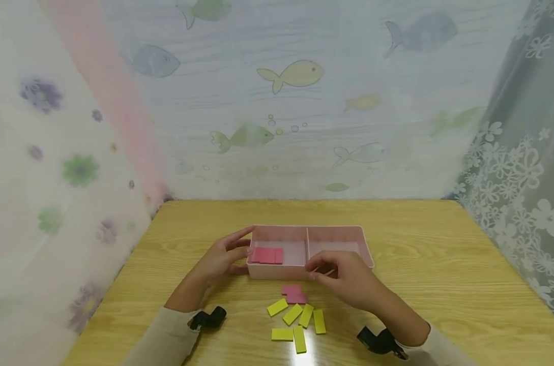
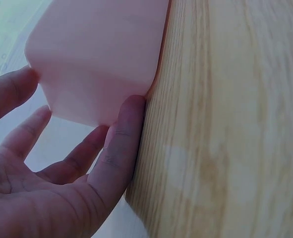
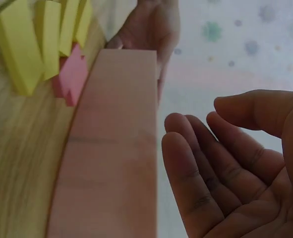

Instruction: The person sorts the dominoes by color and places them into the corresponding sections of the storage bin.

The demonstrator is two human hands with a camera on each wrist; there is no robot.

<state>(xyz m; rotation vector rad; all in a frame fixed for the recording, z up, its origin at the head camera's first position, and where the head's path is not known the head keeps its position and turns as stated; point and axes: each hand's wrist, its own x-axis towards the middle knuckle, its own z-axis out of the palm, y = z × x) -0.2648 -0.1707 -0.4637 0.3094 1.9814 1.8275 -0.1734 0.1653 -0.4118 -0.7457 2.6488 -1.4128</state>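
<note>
A pale pink box (image 1: 277, 273) with two compartments stands on the table. Several bright pink blocks (image 1: 267, 255) lie in its left compartment. My left hand (image 1: 217, 262) touches the box's left end; in the left wrist view its extended fingers (image 2: 22, 131) are spread against the corners and end wall. My right hand (image 1: 350, 279) is at the front rim near the divider (image 1: 307, 246). In the right wrist view its loosely bent fingers (image 3: 178, 158) and thumb are apart, with nothing between them. Part of the right compartment is hidden behind this hand.
Pink blocks (image 1: 296, 299) lie on the table in front of the box, partly overlapping. Several yellow blocks (image 1: 282, 334) are scattered nearer to me. The wooden table (image 1: 423, 269) meets patterned curtains (image 1: 304, 152) at its back and sides.
</note>
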